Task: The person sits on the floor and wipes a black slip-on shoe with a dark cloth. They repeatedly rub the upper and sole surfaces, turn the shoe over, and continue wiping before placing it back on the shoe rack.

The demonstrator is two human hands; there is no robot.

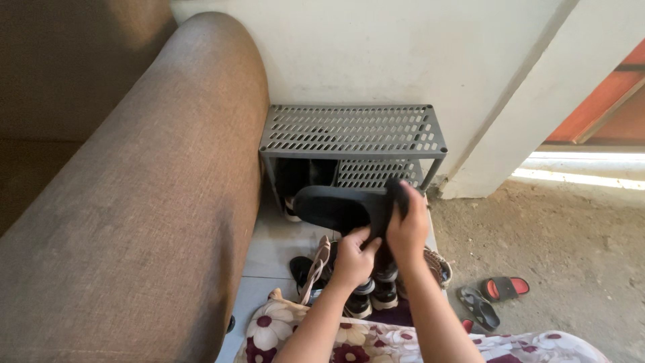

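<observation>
A broad brown fabric sofa arm fills the left side of the room, running right up to the off-white wall. Against that wall, just beside the sofa arm, stands a low grey metal shoe rack with perforated shelves; its top shelf is bare, and dark shoes sit in shadow on the lower level. To the right the floor turns to rough grey concrete, with bright daylight coming in at the doorway.

In front of the rack, above the pale tiled floor, the person holds a black rubber slide sandal sideways in the air, its sole facing the rack's lower shelf. The right hand is wrapped around the sandal's strap end, fingers curled over the top. The left hand is closed on the sandal's underside just beside it, so both hands grip the same sandal.

Below the hands lies a cluster of footwear: black-and-white sneakers, a beige strappy sandal and a woven one at the right. Well apart on the concrete rest a red-and-black slipper and a small grey sandal.
</observation>
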